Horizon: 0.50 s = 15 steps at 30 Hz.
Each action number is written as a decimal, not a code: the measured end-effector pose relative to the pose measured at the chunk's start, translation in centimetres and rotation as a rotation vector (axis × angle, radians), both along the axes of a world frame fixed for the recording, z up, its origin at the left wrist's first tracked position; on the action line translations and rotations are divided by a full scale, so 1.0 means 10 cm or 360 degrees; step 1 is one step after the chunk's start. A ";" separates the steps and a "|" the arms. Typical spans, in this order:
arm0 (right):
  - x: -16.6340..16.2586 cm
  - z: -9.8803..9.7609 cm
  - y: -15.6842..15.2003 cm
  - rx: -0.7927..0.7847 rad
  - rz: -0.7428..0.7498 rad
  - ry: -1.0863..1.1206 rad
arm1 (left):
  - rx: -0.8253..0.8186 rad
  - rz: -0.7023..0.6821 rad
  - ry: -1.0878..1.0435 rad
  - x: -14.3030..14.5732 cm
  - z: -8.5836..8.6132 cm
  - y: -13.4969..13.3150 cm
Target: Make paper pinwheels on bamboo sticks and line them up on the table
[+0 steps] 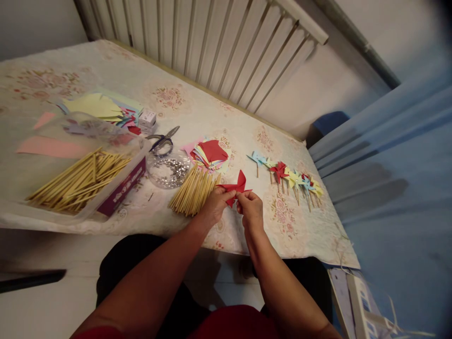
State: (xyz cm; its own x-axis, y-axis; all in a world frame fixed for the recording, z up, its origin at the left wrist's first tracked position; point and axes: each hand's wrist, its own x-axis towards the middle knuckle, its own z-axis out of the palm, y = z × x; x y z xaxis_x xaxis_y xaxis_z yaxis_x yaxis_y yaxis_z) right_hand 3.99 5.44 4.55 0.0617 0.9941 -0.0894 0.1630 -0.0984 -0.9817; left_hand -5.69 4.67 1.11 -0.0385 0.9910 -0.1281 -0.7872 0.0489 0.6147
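Observation:
A red paper pinwheel (241, 181) with folded blades is held above the table between both hands. My left hand (219, 203) pinches it from the left, its thumb near the middle. From the right, the fingers of my right hand (250, 205) close on its lower edge; whether a pin sits between them cannot be made out. Beside my left hand lies a bundle of thin wooden sticks (193, 190). Behind it is a stack of cut paper squares (210, 154), red on top. Finished pinwheels on sticks (279, 172) lie in a row to the right, in red, yellow and blue.
A clear plastic box (130, 181) of wooden sticks stands at the left. Next to it are a round tub of metal pins (169, 172), scissors (164, 141), a small white box (147, 118) and coloured paper (93, 107). A blue curtain (388, 165) hangs at the right.

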 end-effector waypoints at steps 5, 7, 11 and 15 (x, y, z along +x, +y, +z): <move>-0.01 0.01 -0.03 -0.0006 -0.0005 0.0009 | 0.0019 -0.0002 -0.0023 0.03 -0.01 0.01; -0.01 0.03 -0.05 -0.0006 -0.0022 -0.0015 | 0.0034 0.0006 -0.0003 0.03 -0.02 0.01; 0.03 0.10 -0.10 0.0120 -0.0058 -0.0235 | -0.0002 0.0091 0.0070 0.03 -0.02 0.01; 0.18 0.23 -0.05 0.0512 -0.0338 -0.0522 | -0.0082 0.0118 0.0146 0.00 0.00 0.00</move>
